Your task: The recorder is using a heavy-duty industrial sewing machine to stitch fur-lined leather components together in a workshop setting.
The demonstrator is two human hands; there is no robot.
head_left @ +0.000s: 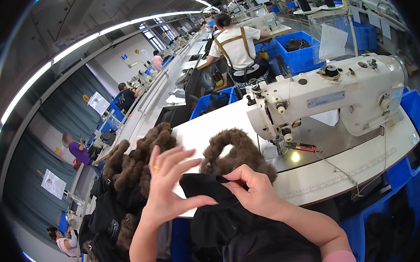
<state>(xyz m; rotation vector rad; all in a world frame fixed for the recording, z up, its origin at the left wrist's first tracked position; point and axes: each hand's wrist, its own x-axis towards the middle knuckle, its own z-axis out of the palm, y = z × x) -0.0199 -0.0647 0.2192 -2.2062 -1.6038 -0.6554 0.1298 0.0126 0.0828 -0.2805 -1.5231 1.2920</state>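
Note:
My right hand (254, 190) pinches the edge of a black fabric piece (204, 190) between thumb and fingers, above the near edge of the table. To its left, my left hand (166, 185) is open with fingers spread; its thumb reaches along the black fabric's lower edge, and I cannot tell whether it touches. Just beyond the fabric a curved brown fur piece (230, 151) lies on the white sewing table (196, 130). Whether the two are joined is hidden. More black cloth (270, 243) hangs below my right hand, over my lap.
A white sewing machine (330, 97) stands at the right, its lamp lit. Red-handled thread snips (302, 146) on a string lie by its needle. Brown fur and black pieces (137, 160) are heaped at the left. Blue bins (297, 52) and a seated co-worker (236, 47) are farther off.

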